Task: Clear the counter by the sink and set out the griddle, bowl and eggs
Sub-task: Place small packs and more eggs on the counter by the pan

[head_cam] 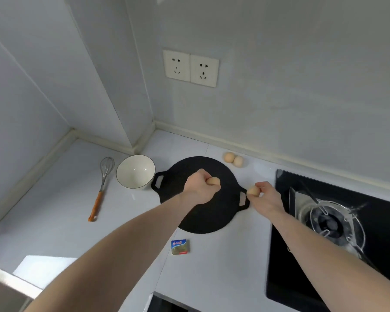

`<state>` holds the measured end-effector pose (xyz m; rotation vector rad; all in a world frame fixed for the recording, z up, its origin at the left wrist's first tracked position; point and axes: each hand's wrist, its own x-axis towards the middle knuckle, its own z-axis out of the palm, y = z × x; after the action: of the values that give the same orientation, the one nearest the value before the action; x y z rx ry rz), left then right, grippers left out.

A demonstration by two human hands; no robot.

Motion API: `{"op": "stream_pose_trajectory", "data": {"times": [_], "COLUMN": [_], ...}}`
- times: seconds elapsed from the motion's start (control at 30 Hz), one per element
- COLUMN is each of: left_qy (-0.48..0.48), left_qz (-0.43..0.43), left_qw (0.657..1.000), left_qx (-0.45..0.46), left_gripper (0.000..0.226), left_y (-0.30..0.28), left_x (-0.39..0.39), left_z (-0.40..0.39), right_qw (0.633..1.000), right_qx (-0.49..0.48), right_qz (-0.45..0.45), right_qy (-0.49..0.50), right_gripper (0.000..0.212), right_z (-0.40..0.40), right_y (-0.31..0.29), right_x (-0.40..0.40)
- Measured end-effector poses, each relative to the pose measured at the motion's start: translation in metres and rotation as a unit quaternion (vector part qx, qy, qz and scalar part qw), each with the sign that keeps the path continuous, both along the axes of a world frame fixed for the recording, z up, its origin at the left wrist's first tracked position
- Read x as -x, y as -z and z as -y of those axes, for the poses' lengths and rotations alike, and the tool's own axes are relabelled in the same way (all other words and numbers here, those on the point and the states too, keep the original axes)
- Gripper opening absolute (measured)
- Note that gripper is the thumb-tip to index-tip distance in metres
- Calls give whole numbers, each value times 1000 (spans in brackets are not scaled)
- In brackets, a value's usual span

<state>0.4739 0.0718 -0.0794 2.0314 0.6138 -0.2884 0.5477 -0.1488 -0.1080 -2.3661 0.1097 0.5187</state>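
Left hand: the left hand (199, 186) is seen at frame centre, above the griddle, with its fingers curled round a held egg (214, 181).
Right hand: the right hand (267, 195) is held right of centre, and a second egg (252, 191) is pinched at its fingertips, over the griddle's right handle.
Griddle: the black griddle (203, 212) is laid flat on the white counter (54, 199), mid-frame, partly covered by the left forearm.
Bowl: the white bowl (135, 171) is set upright just left of the griddle, close to its left handle; whether they touch cannot be told.
Eggs already down: two resting eggs (233, 159) are seen touching each other on the counter, just above and right of the griddle's rim.
Other items: a whisk (101, 185) is laid left of the bowl, a small foil packet (180, 247) below the griddle, a gas hob (333, 224) at the right.
Stage, as judged: griddle and bowl appear placed; the eggs are being set out.
Risk: a shell could be cracked by too tight a squeeze or by a hard set-down. A released egg could be sent rolling on the smooth counter toward the hob, or the resting pair could be knocked apart by it.
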Motion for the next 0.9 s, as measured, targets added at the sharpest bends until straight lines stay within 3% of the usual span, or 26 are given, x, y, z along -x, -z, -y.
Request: {"op": "stream_pose_trajectory", "data": {"times": [0.3,0.63,0.9], "left_qy": [33,64,43], "left_qz": [-24,-36,-33], "left_qw": [997,988,989], "left_qx": [-68,-136,-138], "left_gripper": [25,35,34], "left_y": [21,51,70], "left_x": [-65,-115,-121], "left_z": [44,81,95], "right_qw": [999,999,999], "right_qx": [26,42,39], "right_qz": [17,24,11], "right_qy": [-9,-21,-21], "right_gripper": [52,51,49], "right_z": [20,32,34], "right_y": [18,34,41], "right_x": [-43,-68,-80]}}
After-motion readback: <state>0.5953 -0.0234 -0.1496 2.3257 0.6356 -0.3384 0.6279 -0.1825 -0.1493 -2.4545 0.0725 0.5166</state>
